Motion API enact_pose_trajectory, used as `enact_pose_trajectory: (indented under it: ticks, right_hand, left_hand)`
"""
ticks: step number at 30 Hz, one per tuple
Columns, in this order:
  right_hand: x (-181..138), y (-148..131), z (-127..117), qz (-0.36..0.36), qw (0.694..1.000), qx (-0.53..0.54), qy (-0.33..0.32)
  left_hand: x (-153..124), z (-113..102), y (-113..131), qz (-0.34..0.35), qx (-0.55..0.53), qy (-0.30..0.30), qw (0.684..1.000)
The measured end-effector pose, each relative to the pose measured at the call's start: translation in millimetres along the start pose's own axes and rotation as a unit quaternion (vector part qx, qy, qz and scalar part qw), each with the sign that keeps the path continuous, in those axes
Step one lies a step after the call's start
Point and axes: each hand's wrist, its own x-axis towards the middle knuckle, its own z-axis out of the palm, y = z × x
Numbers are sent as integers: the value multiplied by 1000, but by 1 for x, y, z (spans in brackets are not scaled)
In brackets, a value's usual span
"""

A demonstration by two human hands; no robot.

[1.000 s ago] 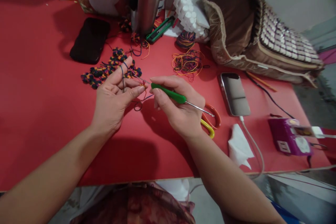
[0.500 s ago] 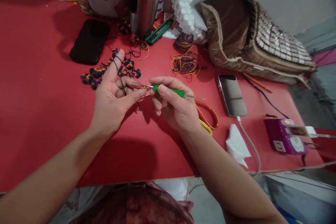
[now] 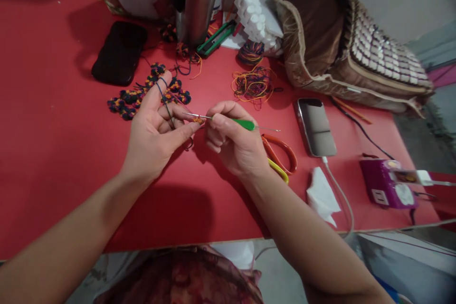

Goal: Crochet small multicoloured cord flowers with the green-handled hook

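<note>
Above the red counter (image 3: 64, 166), in from its near edge, the right hand (image 3: 237, 145) gripped a green-handled metal hook (image 3: 244, 124); the left hand (image 3: 151, 128) pinched orange yarnwork (image 3: 197, 120) (dark strand (image 3: 167, 104) looping its forefinger (image 3: 152, 97))!

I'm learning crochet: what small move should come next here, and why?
Probably the right hand should catch the dark strand with the green-handled hook: its tip points toward that strand, which loops around the raised index finger of the left hand, while that hand pinches a small orange piece at the hook's shaft.

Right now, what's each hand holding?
Left hand: pinching small orange yarn piece, dark strand around forefinger.
Right hand: closed on green-handled metal crochet hook.
</note>
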Motion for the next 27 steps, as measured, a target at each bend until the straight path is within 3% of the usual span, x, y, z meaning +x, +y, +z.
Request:
enact_pose_trajectory:
  ticks: [4,7,9,13,21,23,27]
  right_hand:
    - [-5,2,-1,-55,987,-145,29]
    - [-9,-2,-6,-179,927,-330,31]
    - [-9,-4,-9,-259,881,-397,11]
    - [-6,-4,-12,-307,849,-429,8]
    - [-8,-1,-11,-288,865,-409,32]
    - [-8,1,-12,-256,887,-384,27]
    - [-7,6,-16,-137,960,-244,7]
  left_hand:
    - [-1,-2,-1,-2,-1,-8,1000]
    - [-1,-3,-1,5,2,-9,1000]
    - [-1,-3,-1,5,1,-13,1000]
    - [-1,-3,1,-1,-22,-16,1000]
    - [0,-3,0,19,-8,0,1000]
    - [0,-2,0,21,-6,5,1000]
    - [-1,-3,2,11,-8,-6,1000]
